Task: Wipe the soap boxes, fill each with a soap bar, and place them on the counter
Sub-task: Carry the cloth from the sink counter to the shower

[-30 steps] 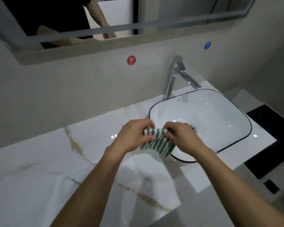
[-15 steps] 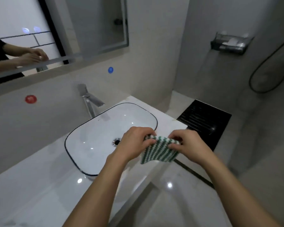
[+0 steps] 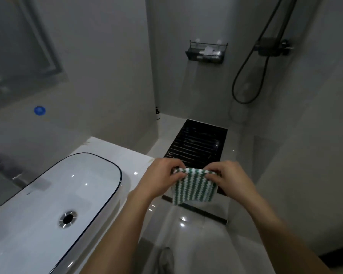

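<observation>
Judging from the head view, the only one given, the task was barely begun: no soap box and no soap bar showed plainly anywhere in frame, so the wiping, the filling and the placing all appeared left to do. What was ready was the cloth, held in the air at centre frame, past the right end of the counter and above the glossy floor. The left hand pinched its upper left corner between thumb and curled fingers, and the right hand pinched the upper right corner likewise, so the piece hung stretched between them, the two hands near each other but not touching

The cloth looked small, roughly square and soft, knitted or woven in green and white zigzag stripes running top to bottom, its lower edge hanging free and slightly uneven. A white basin with a dark rim sat on the counter at lower left. At upper right a dark wire shelf on the wall held pale items too blurred to name; whether they were the boxes I could not tell
</observation>
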Motion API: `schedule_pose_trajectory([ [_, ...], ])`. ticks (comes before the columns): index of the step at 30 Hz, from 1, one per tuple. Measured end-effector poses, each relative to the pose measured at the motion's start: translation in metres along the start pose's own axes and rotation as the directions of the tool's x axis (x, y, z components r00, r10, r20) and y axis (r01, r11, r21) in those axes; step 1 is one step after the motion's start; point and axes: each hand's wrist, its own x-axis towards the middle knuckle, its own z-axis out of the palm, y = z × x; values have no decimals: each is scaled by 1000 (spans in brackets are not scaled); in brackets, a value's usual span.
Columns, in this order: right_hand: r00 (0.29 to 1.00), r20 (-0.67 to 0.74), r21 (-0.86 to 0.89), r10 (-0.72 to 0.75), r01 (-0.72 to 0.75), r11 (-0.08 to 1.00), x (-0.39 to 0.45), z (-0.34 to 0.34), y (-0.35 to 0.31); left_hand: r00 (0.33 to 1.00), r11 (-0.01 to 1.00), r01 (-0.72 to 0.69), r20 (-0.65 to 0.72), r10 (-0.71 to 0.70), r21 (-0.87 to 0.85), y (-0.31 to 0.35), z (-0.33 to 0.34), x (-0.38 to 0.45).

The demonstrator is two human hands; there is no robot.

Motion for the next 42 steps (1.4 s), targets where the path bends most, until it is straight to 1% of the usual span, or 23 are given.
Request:
schedule_pose_trajectory([
  [5, 999, -36, -23, 32, -33, 999, 59, -12, 47, 996, 997, -74, 41, 75, -30, -21, 16, 89],
  [7, 997, -39, -32, 62, -63, 998, 92, -18, 63, 995, 994, -88, 48, 91, -71, -32, 19, 130],
  [10, 990, -91, -29, 108, -111, 993, 145, -28, 79, 992, 991, -112, 49, 116, -76, -50, 18, 193],
  [15, 960, -198, 56, 200, -192, 980, 229, -46, 107, 980, 978, -176, 74, 185, -116, -80, 10, 293],
  [19, 949, -239, 81, 207, -193, 978, 286, -57, 130, 975, 969, -178, 99, 197, -168, -91, 11, 359],
  [22, 946, -233, 89, 224, -208, 974, 326, -66, 153, 970, 971, -199, 118, 215, -128, -96, 20, 405],
  [25, 956, -183, 106, 230, -214, 971, 366, -77, 180, 969, 975, -216, 114, 221, -54, -104, 26, 453],
  [29, 976, -126, 103, 177, -165, 981, 427, -96, 213, 979, 981, -192, 70, 191, 6, -115, 24, 515],
  [35, 989, -118, 132, 86, -70, 989, 530, -126, 260, 992, 992, -111, 61, 108, 54, -123, 11, 611],
  [37, 992, -110, 140, 66, -50, 989, 564, -140, 276, 996, 995, -87, 36, 86, 55, -124, 7, 644],
  [42, 996, -94, 68, -5, 11, 998, 646, -165, 303, 1000, 997, -28, 10, 27, 68, -132, 0, 715],
])
